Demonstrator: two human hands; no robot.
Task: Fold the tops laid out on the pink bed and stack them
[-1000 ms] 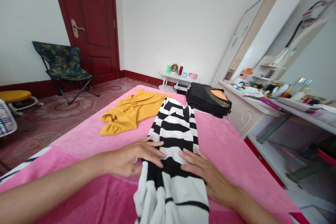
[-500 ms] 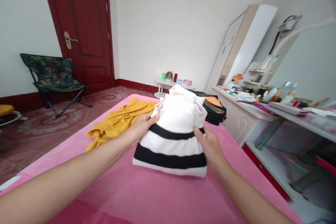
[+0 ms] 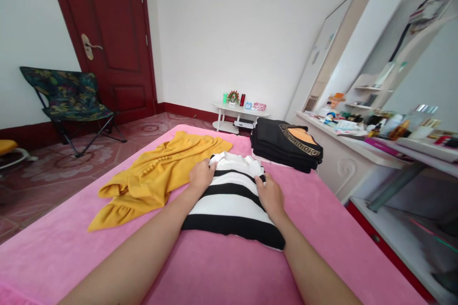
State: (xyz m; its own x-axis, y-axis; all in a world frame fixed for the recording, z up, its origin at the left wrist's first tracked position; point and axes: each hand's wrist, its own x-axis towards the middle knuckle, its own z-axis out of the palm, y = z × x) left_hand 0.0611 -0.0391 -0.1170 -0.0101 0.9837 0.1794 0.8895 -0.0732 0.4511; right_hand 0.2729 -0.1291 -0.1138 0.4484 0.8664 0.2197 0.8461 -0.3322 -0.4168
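- The black-and-white striped garment (image 3: 234,198), held up and tilted half a second ago, now lies lower on the pink bed cover (image 3: 222,271), between the yellow garment and the dark stack.
- The left hand (image 3: 202,174) pinches its far left corner, thumb on top; the right hand (image 3: 271,194) grips its far right edge the same way.
- The yellow garment (image 3: 153,171), partly behind the left arm before, now shows more fully, spread loosely and wrinkled at left.
- The folded black clothes (image 3: 282,145) sit stacked at the far right of the cover, the top one with a patterned gold band and an orange patch.
- Far left, a camouflage-like folding chair (image 3: 71,100) stands before a dark red door (image 3: 110,33).
- Beyond the bed, a low white table (image 3: 239,110) bears a green cylinder, red flowers and a red cylinder.
- At right, bottles and small items crowd the dressing table (image 3: 339,140); a pale tray (image 3: 427,149) holds some of them.
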